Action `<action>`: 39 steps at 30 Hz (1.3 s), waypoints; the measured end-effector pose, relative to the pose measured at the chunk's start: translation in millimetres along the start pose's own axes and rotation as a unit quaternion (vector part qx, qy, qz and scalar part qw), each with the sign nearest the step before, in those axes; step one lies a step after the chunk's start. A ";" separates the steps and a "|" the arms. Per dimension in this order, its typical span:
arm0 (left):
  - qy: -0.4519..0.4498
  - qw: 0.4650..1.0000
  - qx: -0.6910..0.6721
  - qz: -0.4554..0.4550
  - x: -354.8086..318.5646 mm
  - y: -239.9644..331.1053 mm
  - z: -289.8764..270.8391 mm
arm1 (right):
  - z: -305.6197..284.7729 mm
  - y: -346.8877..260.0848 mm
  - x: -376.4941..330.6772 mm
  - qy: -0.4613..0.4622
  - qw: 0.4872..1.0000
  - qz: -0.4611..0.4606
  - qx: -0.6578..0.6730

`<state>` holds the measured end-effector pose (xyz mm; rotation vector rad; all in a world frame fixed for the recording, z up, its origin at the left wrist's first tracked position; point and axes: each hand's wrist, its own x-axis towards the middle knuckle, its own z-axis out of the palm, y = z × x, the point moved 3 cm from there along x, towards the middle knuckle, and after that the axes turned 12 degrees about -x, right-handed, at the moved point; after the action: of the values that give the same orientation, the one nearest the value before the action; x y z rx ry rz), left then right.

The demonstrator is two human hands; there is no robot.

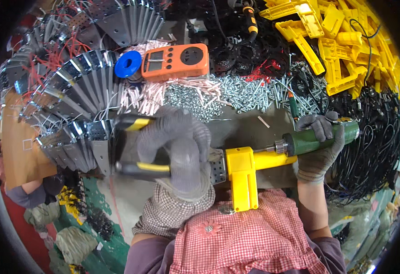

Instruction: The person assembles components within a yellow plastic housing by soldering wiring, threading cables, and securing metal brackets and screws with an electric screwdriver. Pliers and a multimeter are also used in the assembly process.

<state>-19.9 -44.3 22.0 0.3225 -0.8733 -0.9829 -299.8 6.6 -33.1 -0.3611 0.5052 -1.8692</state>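
Left hand clamped on pliers, right hand gripping green driver, screws perhaps behind.

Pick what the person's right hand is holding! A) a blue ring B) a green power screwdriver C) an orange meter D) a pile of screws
B: the gloved right hand is wrapped around the green power screwdriver, whose tip points into the yellow plastic part.

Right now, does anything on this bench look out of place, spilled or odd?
Mostly ordinary clutter: loose silver screws lie heaped across the bench, mixed with pale plastic plugs. An orange meter sits tilted on top of the plugs. The left hand and right hand grip their tools normally.
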 end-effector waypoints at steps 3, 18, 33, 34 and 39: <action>-0.054 0.996 0.048 0.059 -10.1 0.6 -7.7 | -4.6 -0.7 -1.3 0.008 1.000 -0.005 0.010; -0.163 0.965 0.204 -0.026 -11.5 21.9 13.0 | 5.6 -6.4 -6.2 -0.011 1.000 -0.027 0.007; -0.160 0.916 0.367 0.026 -19.6 42.5 -10.7 | 5.8 -3.1 4.2 -0.047 0.998 -0.043 -0.001; -0.154 0.900 0.407 0.006 -18.3 59.4 -24.9 | 4.5 -3.4 2.0 -0.048 0.998 -0.049 0.000; -0.192 0.737 0.639 -0.110 20.9 97.4 -99.0 | 8.5 -13.9 -5.5 -0.008 0.998 -0.065 -0.008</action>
<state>118.7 -22.3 28.6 1.4617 -1.8682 -0.4961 -305.1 14.4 -18.8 -0.4281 0.4961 -1.9871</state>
